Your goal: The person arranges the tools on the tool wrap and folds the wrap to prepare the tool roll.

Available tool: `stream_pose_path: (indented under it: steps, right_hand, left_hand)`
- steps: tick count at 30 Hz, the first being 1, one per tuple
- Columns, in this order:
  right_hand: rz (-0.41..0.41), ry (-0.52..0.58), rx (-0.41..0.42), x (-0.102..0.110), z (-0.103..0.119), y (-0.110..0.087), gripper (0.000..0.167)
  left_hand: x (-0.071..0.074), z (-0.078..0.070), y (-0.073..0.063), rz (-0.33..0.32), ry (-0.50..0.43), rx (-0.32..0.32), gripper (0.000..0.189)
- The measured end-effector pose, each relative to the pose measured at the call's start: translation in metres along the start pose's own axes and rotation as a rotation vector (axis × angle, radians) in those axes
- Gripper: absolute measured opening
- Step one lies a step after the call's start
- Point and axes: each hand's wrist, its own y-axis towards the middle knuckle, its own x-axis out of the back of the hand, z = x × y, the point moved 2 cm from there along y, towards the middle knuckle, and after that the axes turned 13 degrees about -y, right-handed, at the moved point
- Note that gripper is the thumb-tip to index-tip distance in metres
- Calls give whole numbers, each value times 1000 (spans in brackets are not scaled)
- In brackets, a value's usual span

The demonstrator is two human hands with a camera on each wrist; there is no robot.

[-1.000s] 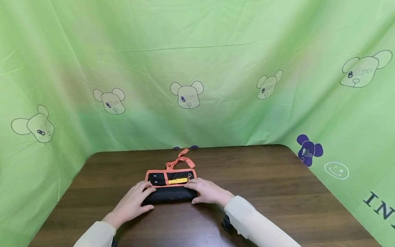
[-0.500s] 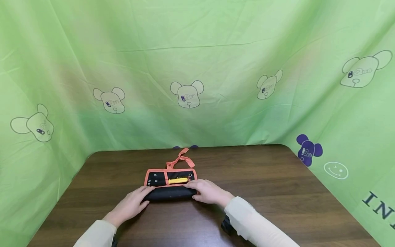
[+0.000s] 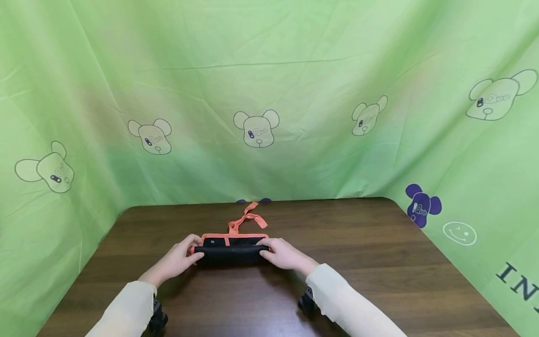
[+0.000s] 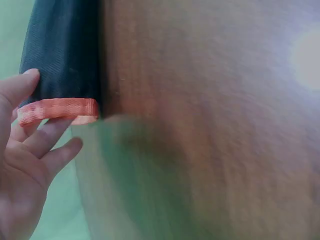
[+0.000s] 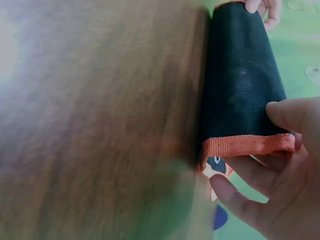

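A black fabric tool roll (image 3: pixel 232 256) with orange edging lies partly rolled up in the middle of the table. Its flat far strip, marked with a printed number, still shows, and orange tie straps (image 3: pixel 244 218) stretch out behind it. My left hand (image 3: pixel 177 260) holds the left end of the roll; in the left wrist view the thumb presses on the black fabric (image 4: pixel 62 55), with fingers beneath the orange edge. At the opposite end my right hand (image 3: pixel 288 255) grips likewise, thumb on top and fingers under the orange trim (image 5: pixel 250 145). The roll hides whatever is inside.
The brown wooden table (image 3: pixel 358 243) extends around the roll on all sides. A green curtain (image 3: pixel 261 168) with printed bear heads hangs along the table's back and sides. Dark wrist devices (image 3: pixel 156 317) sit under both sleeves.
Both hands have turned the roll away from me, so it covers more of the flat strip. The yellow handle, visible earlier, is now hidden. My left hand has shifted forward around the roll's end.
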Motion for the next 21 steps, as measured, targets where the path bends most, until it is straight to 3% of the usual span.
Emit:
stream_pose_path:
  steps: [4, 12, 15, 21]
  right_hand:
    - [-37, 76, -91, 0, -5, 4, 22]
    - [-160, 59, -202, 0, -15, 14, 20]
    - [-184, 42, -214, 0, -17, 17, 23]
    - [-148, 7, -196, -1, -20, 19, 26]
  left_hand:
    - [1, 1, 9, -68, -67, 43, 29]
    - [-4, 2, 30, -181, 19, 57, 28]
    - [-6, 2, 35, -214, 31, 60, 26]
    - [-9, 4, 38, -248, 63, 127, 22]
